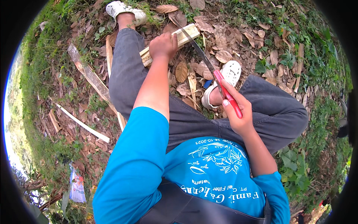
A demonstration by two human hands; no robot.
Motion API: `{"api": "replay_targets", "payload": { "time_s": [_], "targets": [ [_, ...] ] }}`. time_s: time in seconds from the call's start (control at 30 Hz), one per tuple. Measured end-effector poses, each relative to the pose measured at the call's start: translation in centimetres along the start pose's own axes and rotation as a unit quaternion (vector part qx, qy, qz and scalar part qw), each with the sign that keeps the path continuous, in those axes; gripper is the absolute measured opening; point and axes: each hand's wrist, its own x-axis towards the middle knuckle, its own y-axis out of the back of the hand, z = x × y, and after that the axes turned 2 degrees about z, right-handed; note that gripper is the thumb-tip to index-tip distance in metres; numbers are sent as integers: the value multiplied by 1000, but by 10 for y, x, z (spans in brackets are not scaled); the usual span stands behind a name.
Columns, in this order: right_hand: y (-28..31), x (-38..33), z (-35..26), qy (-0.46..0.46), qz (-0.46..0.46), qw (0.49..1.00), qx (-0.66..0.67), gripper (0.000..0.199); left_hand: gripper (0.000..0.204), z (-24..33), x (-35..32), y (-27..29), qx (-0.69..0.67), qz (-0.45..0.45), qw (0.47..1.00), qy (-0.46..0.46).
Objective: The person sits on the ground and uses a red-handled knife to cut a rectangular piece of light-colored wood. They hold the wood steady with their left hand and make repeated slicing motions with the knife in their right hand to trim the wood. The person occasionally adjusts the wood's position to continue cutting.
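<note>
Bamboo piece (pixel 181 38) sits gripped by the left hand (pixel 162 45); right hand (pixel 235 112) clenches a red-handled knife (pixel 210 67) touching it

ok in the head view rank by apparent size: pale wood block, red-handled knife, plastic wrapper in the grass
1. red-handled knife, longest
2. pale wood block under left hand
3. plastic wrapper; near the rim, so unsure

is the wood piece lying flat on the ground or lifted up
Lifted, it seems. The left hand grips the wood piece over the knee, the knife blade against its end, held by the right hand.
</note>
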Motion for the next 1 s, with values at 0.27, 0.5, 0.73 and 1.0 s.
{"api": "replay_targets", "payload": {
  "time_s": [0.27, 0.5, 0.73, 1.0],
  "targets": [
    [8, 15, -34, -27, -29, 999, -9, 51, 41, -3, -9, -12, 11, 40, 999, -11],
    [-74, 154, 42, -2, 23, 997, 75, 47, 35, 2, -13, -18, 13, 58, 998, -22],
    [-54, 70, 21, 67, 16, 997, -42, 51, 38, -4, -16, -16, 33, 44, 998, 0],
    [-1, -2, -22, 7, -32, 997, -71, 51, 44, 0, -17, -11, 39, 21, 999, 17]
  ]
}}
